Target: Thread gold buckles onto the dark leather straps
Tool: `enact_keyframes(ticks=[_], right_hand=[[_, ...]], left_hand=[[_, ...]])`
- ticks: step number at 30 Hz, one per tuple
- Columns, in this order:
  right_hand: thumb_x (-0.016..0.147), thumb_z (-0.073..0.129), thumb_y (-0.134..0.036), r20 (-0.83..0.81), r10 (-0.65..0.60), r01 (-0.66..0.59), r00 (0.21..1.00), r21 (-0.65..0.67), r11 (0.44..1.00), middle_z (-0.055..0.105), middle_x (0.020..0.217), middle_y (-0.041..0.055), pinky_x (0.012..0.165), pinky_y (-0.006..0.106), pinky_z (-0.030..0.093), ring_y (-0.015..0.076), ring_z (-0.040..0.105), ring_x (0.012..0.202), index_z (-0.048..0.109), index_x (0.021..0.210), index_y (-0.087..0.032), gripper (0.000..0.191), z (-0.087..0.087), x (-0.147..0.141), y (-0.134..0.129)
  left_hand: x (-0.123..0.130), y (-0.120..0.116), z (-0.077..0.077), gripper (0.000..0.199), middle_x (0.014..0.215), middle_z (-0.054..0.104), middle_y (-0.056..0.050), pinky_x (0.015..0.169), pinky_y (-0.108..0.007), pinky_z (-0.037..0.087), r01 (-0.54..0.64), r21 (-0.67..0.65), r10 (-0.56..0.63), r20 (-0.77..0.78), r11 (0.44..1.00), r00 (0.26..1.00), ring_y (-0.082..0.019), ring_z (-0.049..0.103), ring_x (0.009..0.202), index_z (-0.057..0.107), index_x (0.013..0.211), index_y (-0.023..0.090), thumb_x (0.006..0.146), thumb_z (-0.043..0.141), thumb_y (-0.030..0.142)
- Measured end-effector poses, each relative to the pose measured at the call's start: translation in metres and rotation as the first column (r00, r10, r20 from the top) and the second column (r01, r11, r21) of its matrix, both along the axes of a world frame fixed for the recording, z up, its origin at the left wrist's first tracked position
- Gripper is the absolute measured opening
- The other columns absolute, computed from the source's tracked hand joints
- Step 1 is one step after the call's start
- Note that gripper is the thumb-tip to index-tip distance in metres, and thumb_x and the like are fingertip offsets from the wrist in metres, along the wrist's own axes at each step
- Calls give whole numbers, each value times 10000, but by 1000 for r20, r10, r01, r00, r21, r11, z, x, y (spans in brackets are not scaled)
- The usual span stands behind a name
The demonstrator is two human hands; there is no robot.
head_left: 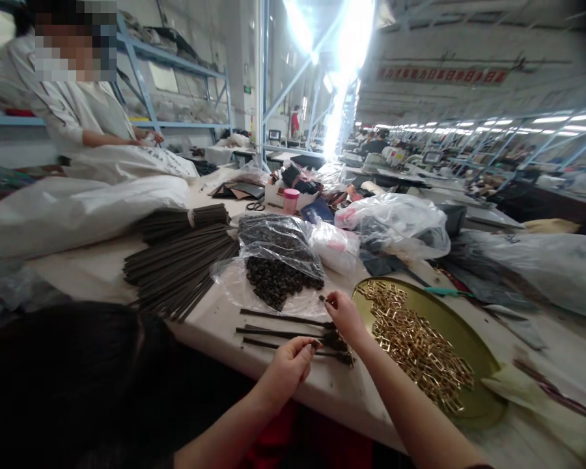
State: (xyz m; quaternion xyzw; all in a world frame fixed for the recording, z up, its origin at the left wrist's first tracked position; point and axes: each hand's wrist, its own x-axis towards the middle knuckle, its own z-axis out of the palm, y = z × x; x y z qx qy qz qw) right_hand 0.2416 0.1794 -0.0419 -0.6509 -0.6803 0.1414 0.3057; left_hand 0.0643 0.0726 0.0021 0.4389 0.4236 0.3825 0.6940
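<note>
My left hand (293, 363) is closed above the table's front edge, with a small dark piece (316, 344) pinched at its fingertips. Farther back, my right hand (344, 314) pinches another small dark piece (321, 298) between thumb and finger. Between and beneath the hands lie several dark narrow straps (273, 332), their right ends thicker and bunched close to the right wrist. Just behind is an open clear plastic bag (283, 228) with a heap of small dark pieces (278, 277) spilling from it. Whether the left hand also touches a strap is hard to tell.
A round gold tray (486, 384) of gold rectangular buckles (420, 345) stands at the right. Bundled dark straps (180, 260) lie left. Behind are a pink jar (290, 200) and plastic bags (395, 225). A dark-haired head (78, 378) is close at lower left; another person (92, 120) stands beyond.
</note>
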Motion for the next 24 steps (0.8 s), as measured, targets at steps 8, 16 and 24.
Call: enact_keyframes(ticks=[8, 16, 24], right_hand=[[730, 525, -483, -489, 70, -140, 869, -110, 984, 515, 590, -11, 523, 260, 389, 130, 478, 532, 556, 740, -176, 308, 36, -14, -52], [644, 674, -449, -814, -19, -164, 580, -140, 976, 404, 507, -75, 478, 216, 290, 77, 344, 479, 452, 610, -190, 343, 41, -35, -106], [686, 652, -403, -731, -43, -21, 681, -79, 997, 442, 562, -60, 499, 235, 322, 104, 396, 521, 485, 682, -198, 264, 31, -43, -113]], left_hand=[[-3, 7, 8, 392, 471, 284, 97, 401, -186, 166, 47, 124, -38, -75, 991, 996, -41, 224, 409, 561, 883, 87, 764, 523, 458], [0, 7, 4, 305, 720, 614, -14, 639, -218, 395, 150, 414, 24, -386, 898, 922, -127, 537, 670, 640, 860, 132, 834, 437, 358], [4, 10, 2, 286, 869, 666, -42, 734, -248, 427, 206, 427, 62, -534, 880, 843, -173, 592, 793, 621, 915, 154, 851, 410, 336]])
